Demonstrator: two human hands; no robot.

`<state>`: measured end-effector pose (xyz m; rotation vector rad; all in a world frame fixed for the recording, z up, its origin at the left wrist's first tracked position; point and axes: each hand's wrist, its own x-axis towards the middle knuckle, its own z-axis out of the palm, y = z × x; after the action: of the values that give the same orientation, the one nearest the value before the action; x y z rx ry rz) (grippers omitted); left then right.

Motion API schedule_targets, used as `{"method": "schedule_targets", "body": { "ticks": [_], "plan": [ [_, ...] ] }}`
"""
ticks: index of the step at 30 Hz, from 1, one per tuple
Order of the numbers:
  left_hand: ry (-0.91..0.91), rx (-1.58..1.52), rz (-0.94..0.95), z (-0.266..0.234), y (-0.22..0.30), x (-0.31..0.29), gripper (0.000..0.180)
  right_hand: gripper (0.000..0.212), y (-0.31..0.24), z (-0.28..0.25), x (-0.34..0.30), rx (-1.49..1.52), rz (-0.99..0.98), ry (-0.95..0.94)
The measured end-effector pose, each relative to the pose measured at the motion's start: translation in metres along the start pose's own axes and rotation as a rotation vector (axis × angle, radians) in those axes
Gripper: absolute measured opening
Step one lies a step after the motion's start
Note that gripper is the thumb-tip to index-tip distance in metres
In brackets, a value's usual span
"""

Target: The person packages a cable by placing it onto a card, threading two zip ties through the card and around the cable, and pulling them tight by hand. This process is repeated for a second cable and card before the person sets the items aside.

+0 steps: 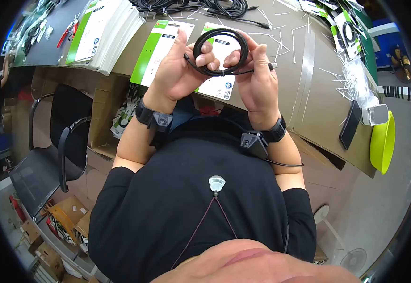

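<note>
Two hands, left (179, 70) and right (257, 80), gripped glossy black coiled cable (220, 51) above white-green backing cards (160, 49); brown cardboard-covered bench (309, 85), cluttered workshop.

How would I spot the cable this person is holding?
Find the brown cardboard-covered table, then the white-and-green packaging cards at its near edge. Above them, the left hand and right hand hold a black cable coiled into a ring, unlike the loose bundles farther back.

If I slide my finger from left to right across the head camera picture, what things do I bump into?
Black chair → stack of white and green cards → left hand → coiled black cable → right hand → black phone → yellow-green bowl.
</note>
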<state>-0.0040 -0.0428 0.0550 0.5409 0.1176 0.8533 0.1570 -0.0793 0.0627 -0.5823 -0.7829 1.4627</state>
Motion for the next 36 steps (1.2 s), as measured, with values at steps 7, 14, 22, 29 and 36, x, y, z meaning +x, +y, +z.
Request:
{"method": "schedule_targets", "body": {
  "ticks": [7,14,22,29,36],
  "plan": [
    [0.308,0.626,-0.197,0.019,0.009,0.008,0.050,0.051,-0.006,-0.007,0.003,0.043,0.054,0.002],
    [0.086,0.204,-0.041,0.004,-0.031,0.011,0.043,0.037,-0.012,-0.011,0.007,-0.173,0.033,0.137],
    [0.095,0.150,-0.236,-0.008,-0.004,0.018,0.031,0.035,-0.009,-0.024,-0.004,-0.331,0.078,0.040],
    [0.394,0.891,0.064,-0.002,-0.031,0.033,0.026,0.031,0.003,-0.050,0.006,-0.094,0.269,0.159],
    [0.493,1.854,0.413,-0.057,-0.033,0.049,0.024,0.033,-0.010,-0.056,0.004,-0.058,0.277,0.224]
  ]
}}
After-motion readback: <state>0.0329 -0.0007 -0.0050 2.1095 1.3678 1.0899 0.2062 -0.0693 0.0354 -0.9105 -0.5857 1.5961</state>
